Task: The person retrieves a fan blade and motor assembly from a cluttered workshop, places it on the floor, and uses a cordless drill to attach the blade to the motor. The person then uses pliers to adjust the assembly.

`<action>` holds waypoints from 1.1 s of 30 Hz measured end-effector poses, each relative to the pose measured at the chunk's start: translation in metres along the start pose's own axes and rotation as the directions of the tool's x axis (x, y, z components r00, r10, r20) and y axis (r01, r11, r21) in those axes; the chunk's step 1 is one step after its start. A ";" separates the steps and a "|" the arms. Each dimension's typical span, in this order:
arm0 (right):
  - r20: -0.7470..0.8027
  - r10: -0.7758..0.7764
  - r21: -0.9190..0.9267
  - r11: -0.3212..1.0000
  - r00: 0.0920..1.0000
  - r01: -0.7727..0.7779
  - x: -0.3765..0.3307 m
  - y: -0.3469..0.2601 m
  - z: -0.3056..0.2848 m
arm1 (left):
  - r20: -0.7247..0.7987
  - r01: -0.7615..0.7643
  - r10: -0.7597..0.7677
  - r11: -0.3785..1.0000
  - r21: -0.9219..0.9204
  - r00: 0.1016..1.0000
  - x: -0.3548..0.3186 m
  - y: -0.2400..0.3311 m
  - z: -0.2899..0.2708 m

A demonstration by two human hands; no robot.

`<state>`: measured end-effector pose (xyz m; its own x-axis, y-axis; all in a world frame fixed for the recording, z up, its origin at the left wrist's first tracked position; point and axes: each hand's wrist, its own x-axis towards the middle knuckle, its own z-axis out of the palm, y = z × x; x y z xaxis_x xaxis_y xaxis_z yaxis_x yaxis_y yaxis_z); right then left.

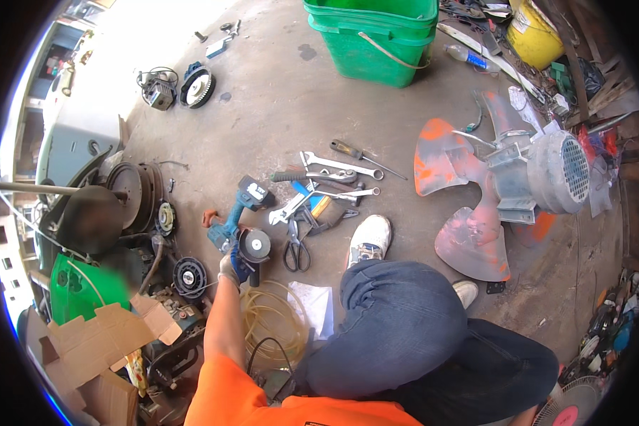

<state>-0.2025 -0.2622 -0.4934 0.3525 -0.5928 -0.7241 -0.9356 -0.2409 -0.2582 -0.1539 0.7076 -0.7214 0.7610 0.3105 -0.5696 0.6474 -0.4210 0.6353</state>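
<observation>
Your gloved left hand (233, 268), at eight o'clock, touches the cordless grinder (227, 231) at nine; whether its fingers clamp cannot be told. Your right hand's fingers lie out of view.

The left arm (224, 328) reaches forward from the lower edge, nearly straight, its forearm bare below an orange sleeve (224, 387). The left hand (234, 267) is low and ahead of the body, pale at the wrist and blue farther out (a glove, by the look of it); its fingers are too small to make out. The left knee (405, 330) is bent and raised, its shoe (368, 238) planted ahead. The right leg (508, 358) is folded out to the side. Bare skin (525, 417) shows beyond it, too little to identify.
</observation>
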 end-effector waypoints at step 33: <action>0.259 -0.928 0.177 0.320 0.269 0.931 -0.121 -0.324 0.398 | 0.682 -0.791 0.460 0.079 0.606 0.568 -0.056 0.497 0.047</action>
<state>0.0490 0.1937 -0.5768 0.9573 0.2625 -0.1208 0.0252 -0.4925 -0.8699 0.1231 0.4406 -0.3981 0.7013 -0.5986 -0.3871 -0.5770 -0.7955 0.1849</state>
